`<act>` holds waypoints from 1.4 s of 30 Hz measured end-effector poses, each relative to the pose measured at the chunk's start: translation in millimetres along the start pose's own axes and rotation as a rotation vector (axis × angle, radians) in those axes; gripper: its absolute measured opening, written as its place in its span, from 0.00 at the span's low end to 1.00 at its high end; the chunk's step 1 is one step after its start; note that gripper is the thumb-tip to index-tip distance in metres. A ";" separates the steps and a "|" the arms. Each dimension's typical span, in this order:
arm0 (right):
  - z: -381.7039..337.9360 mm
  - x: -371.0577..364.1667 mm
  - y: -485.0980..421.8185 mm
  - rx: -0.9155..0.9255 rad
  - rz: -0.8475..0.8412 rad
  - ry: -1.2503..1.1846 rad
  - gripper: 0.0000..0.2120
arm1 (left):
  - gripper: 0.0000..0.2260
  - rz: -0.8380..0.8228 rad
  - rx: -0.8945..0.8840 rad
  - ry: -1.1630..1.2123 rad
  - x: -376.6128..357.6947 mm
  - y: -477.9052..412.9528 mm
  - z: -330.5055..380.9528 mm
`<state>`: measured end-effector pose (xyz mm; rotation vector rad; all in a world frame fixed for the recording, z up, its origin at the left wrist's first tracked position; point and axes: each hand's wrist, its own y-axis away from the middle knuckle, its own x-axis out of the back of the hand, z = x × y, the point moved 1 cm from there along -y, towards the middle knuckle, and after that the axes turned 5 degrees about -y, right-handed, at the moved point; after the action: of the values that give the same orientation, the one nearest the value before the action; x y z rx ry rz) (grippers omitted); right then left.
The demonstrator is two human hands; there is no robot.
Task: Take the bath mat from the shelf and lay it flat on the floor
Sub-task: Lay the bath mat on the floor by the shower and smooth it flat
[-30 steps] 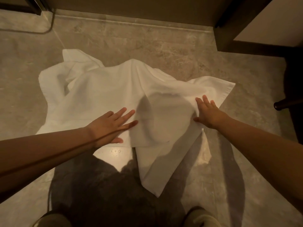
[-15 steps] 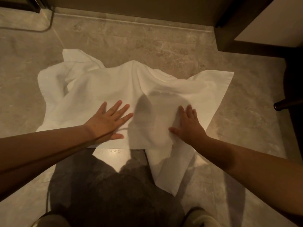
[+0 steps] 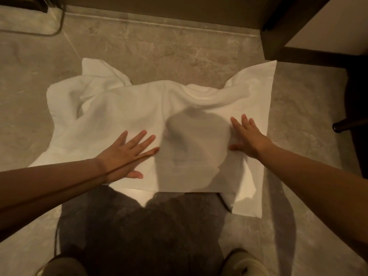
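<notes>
The white bath mat (image 3: 123, 108) lies on the grey stone floor (image 3: 169, 54) in front of me. Its right half is nearly spread out, with a straight right edge and a small fold at the near right corner. Its left far part is still bunched and wrinkled. My left hand (image 3: 125, 154) rests palm down on the mat's near left part, fingers spread. My right hand (image 3: 247, 136) presses flat on the mat's right part, fingers apart. Neither hand grips the cloth. My head's shadow falls on the mat between the hands.
A dark wooden cabinet base (image 3: 282, 32) stands at the far right, with a dark rod end (image 3: 338, 126) sticking out at the right edge. A wall skirting (image 3: 159, 10) runs along the back. My two shoes (image 3: 243, 263) show at the bottom.
My right hand slid from the mat's middle out to the right, and the right flap swung open and flattened. My left hand stayed pressed on the near left part.
</notes>
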<state>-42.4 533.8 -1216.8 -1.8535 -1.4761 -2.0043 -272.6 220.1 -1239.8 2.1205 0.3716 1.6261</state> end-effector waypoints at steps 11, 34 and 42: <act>-0.7 -1.4 6.6 -0.049 0.117 0.032 0.31 | 0.41 0.069 0.016 0.041 7.1 19.4 17.8; -23.9 -12.3 22.7 0.128 0.191 -0.036 0.40 | 0.38 0.100 0.205 0.194 21.5 4.2 16.0; -75.0 36.7 -19.4 0.419 0.533 -0.109 0.23 | 0.28 0.464 0.338 0.636 70.0 -50.3 -62.0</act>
<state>-120.9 516.6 -1186.9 -1.9194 -1.1379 -1.2672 -310.4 307.4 -1192.7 1.9551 0.3818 2.6811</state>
